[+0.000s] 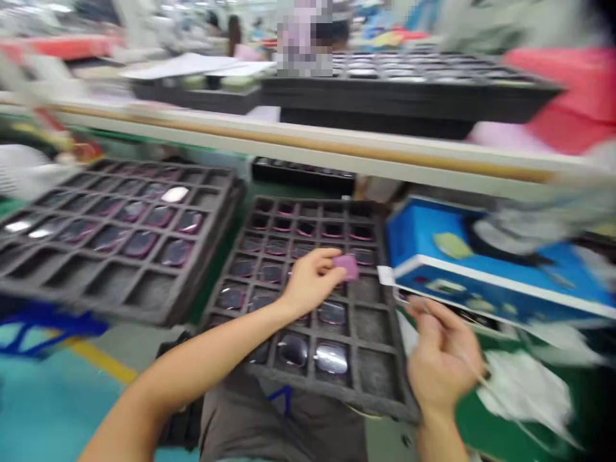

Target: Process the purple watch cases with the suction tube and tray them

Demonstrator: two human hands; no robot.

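Observation:
My left hand (312,276) pinches a small pink rounded-square case (347,267) between thumb and fingers, above the right part of a dark grey compartment tray (353,333). In that tray lie several dark, glossy rounded-square pieces with pinkish edges, such as one piece (332,358) in the front row. Some compartments along the right side hold no piece. My right hand (445,350) is closed beside the tray's right edge, around a thin tool (402,295) whose kind is blurred. A thin white cord (498,394) trails from this hand toward the lower right.
A second compartment tray (158,305) with similar pieces stands at left. A blue box (428,244) stands right of the middle tray, with crumpled white material (529,388) in front. Overhead runs a shelf edge (308,144), bearing a stack of dark trays (399,96). People are blurred behind.

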